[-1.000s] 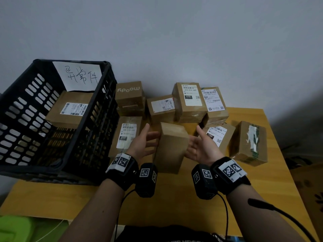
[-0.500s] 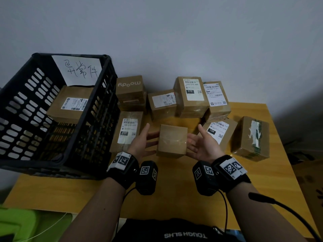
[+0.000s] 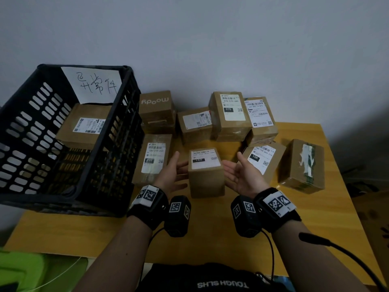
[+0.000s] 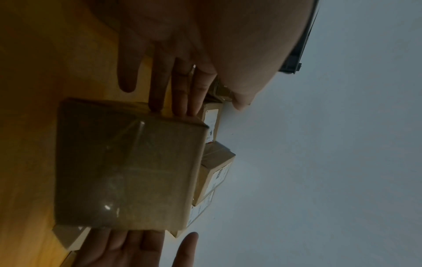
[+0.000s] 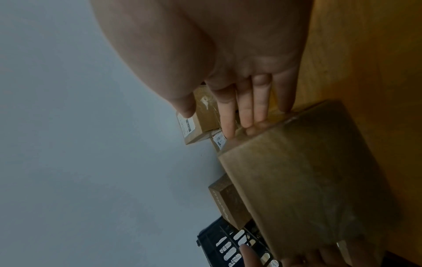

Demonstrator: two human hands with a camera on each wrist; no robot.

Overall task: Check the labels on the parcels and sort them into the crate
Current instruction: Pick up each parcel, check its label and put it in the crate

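A small brown parcel (image 3: 205,172) is held between my two hands above the wooden table (image 3: 328,211), its white label marked 150 facing up. My left hand (image 3: 175,172) presses its left side with straight fingers (image 4: 180,94); my right hand (image 3: 240,174) presses the right side the same way, fingers (image 5: 245,110) flat. Both wrist views show the parcel (image 4: 128,168) (image 5: 306,178) from its taped side. The black crate (image 3: 117,157) stands at the left with a handwritten paper sign (image 3: 94,85) and one labelled parcel (image 3: 84,125) inside.
Several labelled parcels lie at the back of the table: a "moody" box (image 3: 156,110), one marked 220 (image 3: 153,158), one marked 070 (image 3: 230,114), one marked 15H (image 3: 262,158), and a taped box (image 3: 303,165) at the right. The wall stands close behind. A green object (image 3: 25,268) lies below left.
The parcel has been turned over between my hands: a plain brown face showed earlier, and now the white label faces up. Both hands stayed at its sides.
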